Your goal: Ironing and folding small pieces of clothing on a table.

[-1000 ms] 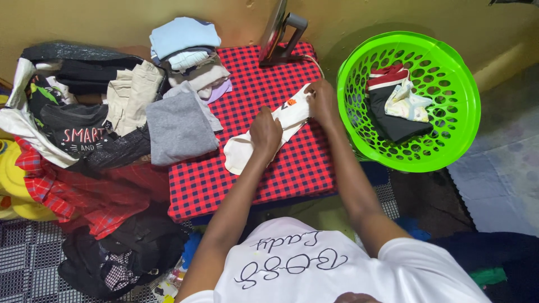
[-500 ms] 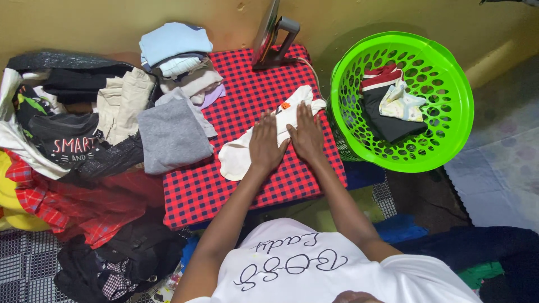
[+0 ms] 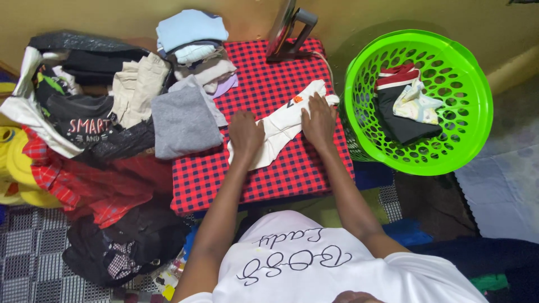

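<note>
Fingers of both hands spread flat, palms down, nothing gripped. Left hand [image 3: 246,133] presses the lower-left end of a small cream-white cloth garment with an orange mark [image 3: 279,126]; right hand [image 3: 318,119] presses its upper-right end. Garment lies diagonally at centre frame on a red-and-black checked cloth pad [image 3: 269,174]. Dark iron [image 3: 291,29] stands upright at the pad's top edge, against the wall. Folded grey cloth [image 3: 183,120] just left of the left hand, overlapping the pad's edge. Stack of folded pale clothes, light blue on top [image 3: 193,39], upper centre-left. Loose heap of dark and red checked clothing [image 3: 90,168] fills the left side. Bright green perforated plastic basket [image 3: 471,84] at right, holding folded dark, red-striped and patterned pieces.
</note>
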